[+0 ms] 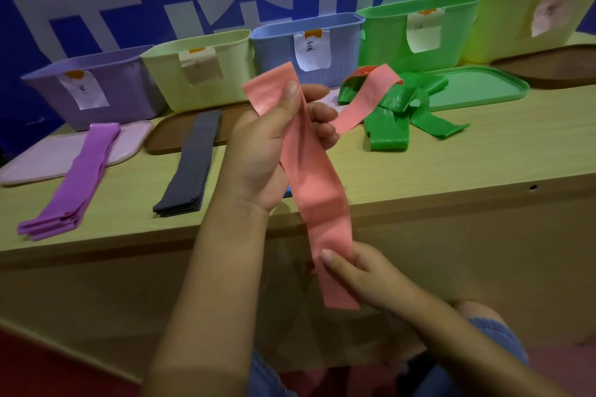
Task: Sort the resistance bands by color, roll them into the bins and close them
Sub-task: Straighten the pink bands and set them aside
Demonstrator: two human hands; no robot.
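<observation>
I hold a pink resistance band (317, 190) stretched between both hands in front of the table edge. My left hand (277, 145) grips its upper part, thumb on top. My right hand (361, 274) pinches its lower end. Another pink band (364, 97) lies across a loose heap of green bands (396, 113). A flat stack of purple bands (80, 184) and a stack of dark grey bands (190, 167) lie on the left. Labelled bins stand at the back: purple (96, 87), pale yellow-green (200, 71), blue (306, 45), green (416, 32), yellow (529, 16).
Lids lie flat in front of the bins: a pink lid (38, 161), a brown lid (167, 135), a green lid (477, 87) and a brown lid (554, 64) at far right. The wooden table (451, 158) has its front edge close to me. My knees show below.
</observation>
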